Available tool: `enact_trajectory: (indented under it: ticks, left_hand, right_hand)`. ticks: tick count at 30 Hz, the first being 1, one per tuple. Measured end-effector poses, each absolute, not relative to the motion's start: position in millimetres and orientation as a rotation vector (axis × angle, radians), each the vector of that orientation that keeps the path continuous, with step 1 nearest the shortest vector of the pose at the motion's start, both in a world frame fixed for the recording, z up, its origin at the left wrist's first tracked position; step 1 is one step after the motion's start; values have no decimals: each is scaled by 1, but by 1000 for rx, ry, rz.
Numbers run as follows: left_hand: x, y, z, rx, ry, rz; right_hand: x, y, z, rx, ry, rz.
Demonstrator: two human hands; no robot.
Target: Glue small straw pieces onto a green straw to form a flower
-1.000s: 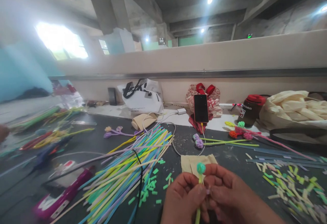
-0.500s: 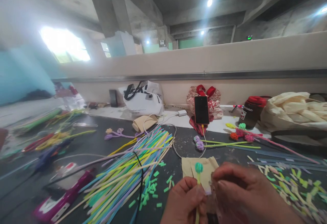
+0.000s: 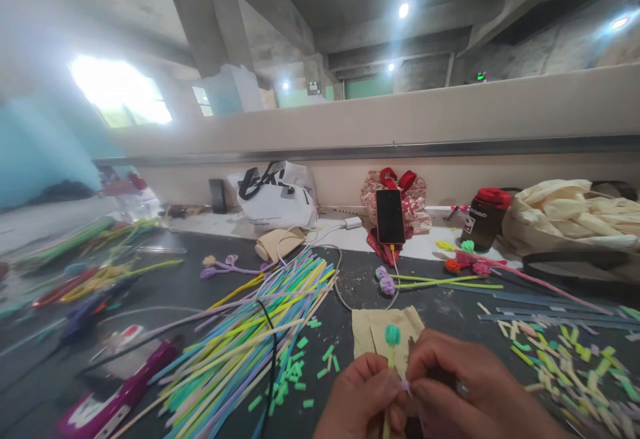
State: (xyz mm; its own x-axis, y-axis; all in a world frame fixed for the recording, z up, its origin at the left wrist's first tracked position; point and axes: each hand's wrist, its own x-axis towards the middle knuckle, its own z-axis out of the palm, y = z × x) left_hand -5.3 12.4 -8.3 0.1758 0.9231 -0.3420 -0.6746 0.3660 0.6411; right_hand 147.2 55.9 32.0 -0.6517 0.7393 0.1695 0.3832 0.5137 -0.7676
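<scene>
Near the bottom centre, my left hand (image 3: 364, 395) is closed around a yellow-green pipe-cleaner stem (image 3: 391, 357). A round green pipe-cleaner bud (image 3: 393, 334) tops the upright stem. Close beside it on the right, my right hand (image 3: 457, 382) is pinched, its fingertips at a tiny lilac piece (image 3: 404, 384) between the two hands. A thin dark edge shows by its forefinger and a shiny metallic spot below its fingers; what they belong to is hidden. Behind the bud lies a tan piece of paper or cloth (image 3: 365, 329).
Loose pipe cleaners (image 3: 260, 339) cover the left-centre, with green clippings (image 3: 295, 365) beside them. A purple glue gun (image 3: 117, 392) lies at left. Cut bits (image 3: 575, 365) spread at right. Finished flowers (image 3: 386, 282), a propped phone (image 3: 391, 215) and a dark jar (image 3: 483, 219) stand farther back.
My right hand has come in to the left, its fingertips now meeting at the lilac piece beside the stem. The left hand keeps hold of the stem. The view has shifted slightly.
</scene>
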Motion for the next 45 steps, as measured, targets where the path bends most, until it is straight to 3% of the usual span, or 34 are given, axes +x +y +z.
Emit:
enact_trajectory:
  ticks: [6, 15, 23, 30, 35, 45]
  left_hand:
    - [-5, 10, -6, 502, 922, 1244]
    - [-4, 11, -15, 604, 1100, 1412]
    - [-5, 11, -14, 733, 1202, 1320]
    - [-3, 9, -13, 848, 1280, 1258]
    - [-6, 7, 1, 761, 1226, 1297]
    - [-20, 2, 24, 503, 904, 1385]
  right_hand:
    - [157, 65, 39, -908, -2317, 1009]
    - [174, 78, 45, -806, -2415, 748]
    - [179, 84, 50, -528, -2449, 516]
    - [181, 86, 53, -527, -2538, 617]
    - [182, 91, 57, -695, -2428, 824]
    - [167, 86, 20, -797, -1382, 1860]
